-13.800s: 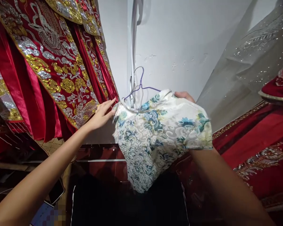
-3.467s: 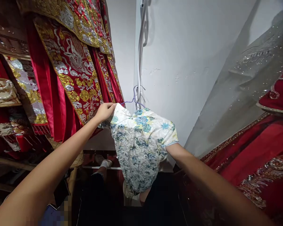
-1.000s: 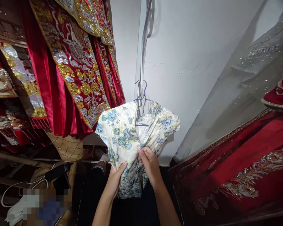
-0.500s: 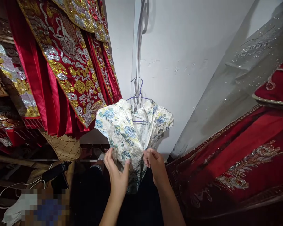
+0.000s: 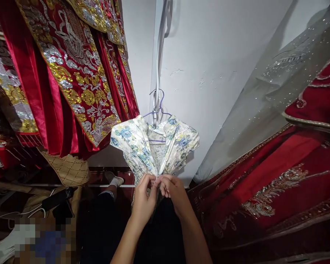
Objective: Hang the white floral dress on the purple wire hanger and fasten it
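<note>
A short-sleeved floral dress [image 5: 134, 141], white with blue and yellow flowers, hangs on a thin purple hanger [image 5: 162, 101] in front of the wall. Its collar is parted in a V down to where both hands meet at the front. My left hand [image 5: 145, 190] pinches the left front edge between thumb and fingers. Right beside it, my right hand [image 5: 172, 189] has its thumb and forefinger closed on the other edge. The fingertips nearly touch, and they hide whatever small fastening lies there. Behind my hands and wrists, the lower part of the dress is mostly covered.
Red gowns with gold and silver embroidery [image 5: 79, 73] hang at the left. On the right are a sparkly sheer veil [image 5: 253, 99] and a dark red beaded gown [image 5: 275, 176]. A white strap [image 5: 157, 55] runs down the wall. A black device [image 5: 56, 200] with a white cable lies lower left.
My left hand has moved right from the dress's side to its front opening and closed on the edge. My right hand has shifted slightly left, still pinching, and the two fronts are drawn together.
</note>
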A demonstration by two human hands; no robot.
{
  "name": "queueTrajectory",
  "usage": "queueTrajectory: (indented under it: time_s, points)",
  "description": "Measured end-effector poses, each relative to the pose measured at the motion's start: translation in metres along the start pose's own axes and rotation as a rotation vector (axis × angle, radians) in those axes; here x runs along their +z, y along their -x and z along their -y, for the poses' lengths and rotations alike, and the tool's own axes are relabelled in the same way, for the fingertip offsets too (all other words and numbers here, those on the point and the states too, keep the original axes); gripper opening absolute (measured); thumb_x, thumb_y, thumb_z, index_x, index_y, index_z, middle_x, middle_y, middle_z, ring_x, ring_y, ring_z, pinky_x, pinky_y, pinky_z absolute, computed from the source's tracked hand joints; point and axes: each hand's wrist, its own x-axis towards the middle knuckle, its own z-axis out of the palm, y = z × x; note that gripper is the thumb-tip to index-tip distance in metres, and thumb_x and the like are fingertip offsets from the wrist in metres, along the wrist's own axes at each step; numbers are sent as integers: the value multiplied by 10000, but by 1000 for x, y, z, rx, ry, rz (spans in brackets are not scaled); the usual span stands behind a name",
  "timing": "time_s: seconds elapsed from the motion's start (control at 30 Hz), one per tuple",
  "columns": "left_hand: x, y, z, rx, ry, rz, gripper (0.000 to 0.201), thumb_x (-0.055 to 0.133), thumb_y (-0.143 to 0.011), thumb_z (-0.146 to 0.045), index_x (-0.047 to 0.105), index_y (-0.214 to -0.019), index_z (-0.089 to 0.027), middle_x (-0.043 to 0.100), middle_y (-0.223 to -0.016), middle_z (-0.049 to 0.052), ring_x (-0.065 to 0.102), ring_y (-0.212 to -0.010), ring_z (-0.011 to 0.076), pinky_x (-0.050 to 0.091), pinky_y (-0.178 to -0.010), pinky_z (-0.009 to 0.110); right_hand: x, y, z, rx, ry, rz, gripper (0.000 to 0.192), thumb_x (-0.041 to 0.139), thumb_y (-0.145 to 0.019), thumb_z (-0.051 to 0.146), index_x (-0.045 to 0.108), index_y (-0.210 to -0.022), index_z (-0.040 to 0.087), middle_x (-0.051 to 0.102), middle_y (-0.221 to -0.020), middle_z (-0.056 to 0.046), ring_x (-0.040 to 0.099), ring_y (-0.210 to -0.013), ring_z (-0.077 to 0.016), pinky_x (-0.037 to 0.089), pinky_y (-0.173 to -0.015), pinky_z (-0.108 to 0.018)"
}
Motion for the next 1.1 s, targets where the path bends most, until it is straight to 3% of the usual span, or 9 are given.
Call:
queueTrajectory:
  time_s: [0.13,0.3,0.47,0.57,0.67,0.77,0.87,0.97,1.1]
  points:
    - [-2,1,6,-6,-29,14,150,466,-968,-288,562,-873,-222,558,-891,43,544,-817,200,424,-753,295,-13,-26,15,-29,-135,-53,320,648,-815,459,687,-726,154,404,-422,63,277,-395,-80,198,-428,-253]
    - [3,-9,31,-24,-53,79,136,471,-952,-261,520,-835,-210,527,-834,30,511,-766,186,393,-678,274,-35,-98,83,-140,-223,55,271,772,-730,390,693,-776,135,374,-470,84,285,-410,-61,200,-406,-235]
    - [-4,-28,37,-5,-166,180,117,497,-919,-236,511,-807,-205,518,-787,15,502,-723,177,369,-638,265,-25,-135,134,-259,-201,17,209,690,-751,328,682,-735,120,361,-430,79,254,-387,-56,164,-386,-226]
    - [-16,-50,15,76,-185,197,104,523,-918,-264,583,-858,-203,576,-825,30,543,-754,184,400,-659,269,-17,-124,137,-341,-73,10,228,639,-794,354,690,-756,135,468,-468,43,352,-405,-68,225,-395,-216]
    - [-28,-88,-25,261,-113,20,173,532,-940,-292,615,-1063,-203,609,-870,39,576,-804,182,452,-739,285,-16,-105,137,-407,20,-9,230,607,-823,350,684,-737,151,500,-475,37,388,-419,-72,265,-414,-210]
    - [-38,-133,-67,448,-135,-130,339,512,-964,-280,535,-1297,-220,626,-899,32,576,-778,166,462,-749,290,-18,-96,144,-464,103,13,236,586,-838,329,673,-702,157,506,-460,34,405,-422,-79,304,-438,-213]
    - [-47,-166,-94,572,-303,-58,176,513,-963,-258,647,-1059,-194,648,-842,26,576,-737,159,443,-712,282,-19,-98,148,-526,151,25,256,587,-852,345,674,-700,159,495,-449,35,400,-423,-84,302,-446,-220]
    - [-54,-176,-99,625,-453,-69,143,534,-945,-245,629,-861,-180,636,-773,17,569,-720,164,410,-689,282,-15,-107,135,-530,129,25,275,608,-854,398,687,-738,162,448,-442,54,354,-411,-81,253,-435,-228]
    - [-54,-169,-85,582,-419,-155,129,529,-945,-243,590,-846,-188,627,-765,11,572,-734,168,410,-712,283,-4,-120,102,-502,143,-33,293,616,-830,415,692,-716,156,424,-457,56,324,-425,-84,205,-442,-242]
